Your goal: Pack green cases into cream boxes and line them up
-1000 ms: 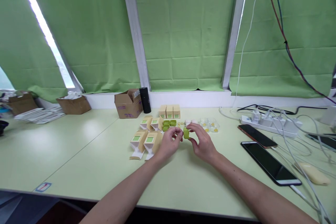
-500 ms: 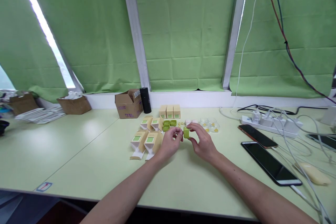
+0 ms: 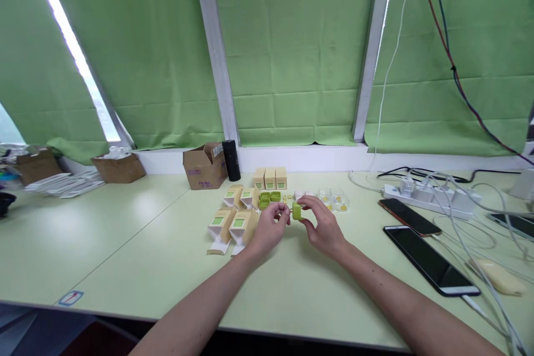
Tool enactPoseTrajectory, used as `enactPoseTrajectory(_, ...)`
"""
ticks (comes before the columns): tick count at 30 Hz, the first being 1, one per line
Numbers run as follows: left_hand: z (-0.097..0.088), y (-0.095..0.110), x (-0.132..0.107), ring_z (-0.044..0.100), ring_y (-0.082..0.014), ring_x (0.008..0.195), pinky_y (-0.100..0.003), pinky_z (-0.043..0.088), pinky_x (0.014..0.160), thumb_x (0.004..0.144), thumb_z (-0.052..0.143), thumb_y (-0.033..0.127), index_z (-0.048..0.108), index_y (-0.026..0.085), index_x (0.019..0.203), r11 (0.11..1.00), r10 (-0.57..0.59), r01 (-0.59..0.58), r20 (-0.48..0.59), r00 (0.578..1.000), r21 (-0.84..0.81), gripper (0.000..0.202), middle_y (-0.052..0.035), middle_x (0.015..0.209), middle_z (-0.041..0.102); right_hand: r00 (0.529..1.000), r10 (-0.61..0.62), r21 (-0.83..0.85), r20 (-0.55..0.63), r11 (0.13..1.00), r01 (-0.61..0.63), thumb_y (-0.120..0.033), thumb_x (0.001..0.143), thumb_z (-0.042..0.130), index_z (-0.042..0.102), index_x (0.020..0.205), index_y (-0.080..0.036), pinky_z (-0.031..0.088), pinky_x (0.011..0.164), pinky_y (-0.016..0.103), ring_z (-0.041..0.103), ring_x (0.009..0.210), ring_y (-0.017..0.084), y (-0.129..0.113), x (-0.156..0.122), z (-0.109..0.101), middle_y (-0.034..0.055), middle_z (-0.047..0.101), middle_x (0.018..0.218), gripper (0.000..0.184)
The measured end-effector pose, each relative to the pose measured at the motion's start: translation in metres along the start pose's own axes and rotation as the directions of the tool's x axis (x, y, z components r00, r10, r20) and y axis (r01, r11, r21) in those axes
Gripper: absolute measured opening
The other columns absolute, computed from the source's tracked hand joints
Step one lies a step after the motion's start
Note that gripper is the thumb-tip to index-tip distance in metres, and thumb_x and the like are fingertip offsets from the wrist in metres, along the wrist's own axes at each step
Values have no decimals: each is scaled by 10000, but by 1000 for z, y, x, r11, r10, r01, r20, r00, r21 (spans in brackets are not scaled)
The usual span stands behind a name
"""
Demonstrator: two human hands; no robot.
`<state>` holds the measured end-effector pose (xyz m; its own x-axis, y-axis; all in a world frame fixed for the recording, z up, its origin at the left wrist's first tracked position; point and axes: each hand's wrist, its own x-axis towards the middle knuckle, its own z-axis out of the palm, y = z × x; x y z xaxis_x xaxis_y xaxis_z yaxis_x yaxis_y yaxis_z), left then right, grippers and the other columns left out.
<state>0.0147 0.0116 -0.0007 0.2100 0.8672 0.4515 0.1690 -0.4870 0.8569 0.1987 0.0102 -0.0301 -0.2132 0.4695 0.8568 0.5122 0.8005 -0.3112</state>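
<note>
Between finger and thumb of my right hand is a small green case, held upright above the table. My left hand is closed in a pinch at the case's left side; whatever is between its fingertips is too small to make out. Just behind the left hand sit several open green cases. Tan cartons with green labels stand left of it, the nearer ones with flaps open, such as this carton. Clear round containers with yellow bits lie beyond my right hand.
Three closed tan cartons stand at the back, near a brown cardboard box and a black cylinder. On the right are phones, a power strip and tangled cables. White packets lie far left.
Both hands stay nearly in place, and the green case remains in my right hand. The view has shifted very slightly.
</note>
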Motion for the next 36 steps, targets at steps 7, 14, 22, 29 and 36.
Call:
enactPoseTrajectory(7, -2, -3, 1, 583, -150, 699, -278, 472, 694, 931, 605, 413, 588, 186, 810, 1000, -1, 1, -16, 1000, 7, 259, -6, 716, 596, 1000, -3, -3, -11, 1000, 3, -63, 895, 546, 532, 1371, -267, 638, 941, 534, 620, 1234, 303, 2, 0, 0, 124, 648, 1287, 519)
enactPoseTrajectory(14, -4, -1, 0, 580, -151, 715, -279, 463, 702, 933, 595, 408, 581, 189, 820, 1000, -22, 23, -15, 1000, 11, 247, -7, 732, 599, 1000, 4, 4, -14, 1000, -3, -42, 887, 539, 528, 1360, -264, 636, 935, 529, 616, 1236, 304, 0, 1, -1, 124, 649, 1286, 523)
enactPoseTrajectory(22, -5, -8, 2, 622, -169, 754, -292, 480, 721, 936, 602, 438, 608, 183, 863, 1000, -26, 26, -67, 997, -8, 265, -28, 782, 631, 1000, -1, -22, -8, 1000, 1, -51, 889, 538, 510, 1377, -270, 638, 935, 523, 612, 1253, 308, -2, 1, -2, 123, 643, 1291, 536)
enactPoseTrajectory(29, -12, -7, -3, 596, -252, 1184, -444, 481, 1019, 930, 612, 232, 638, 230, 1200, 964, 191, -161, -130, 973, 209, 271, -107, 1201, 642, 998, 27, -57, 50, 998, -24, -51, 880, 534, 492, 1411, -266, 634, 951, 520, 600, 1263, 314, -2, 1, -4, 140, 582, 1328, 574)
enactPoseTrajectory(36, -8, -4, -9, 399, -301, 1354, -544, 400, 1151, 850, 699, 122, 536, 285, 1399, 859, 374, -368, 54, 926, 356, 595, -92, 1368, 597, 994, -82, -101, 71, 991, 89, -46, 914, 512, 446, 1462, -253, 594, 1015, 533, 595, 1285, 310, -4, 2, -7, 152, 596, 1352, 589)
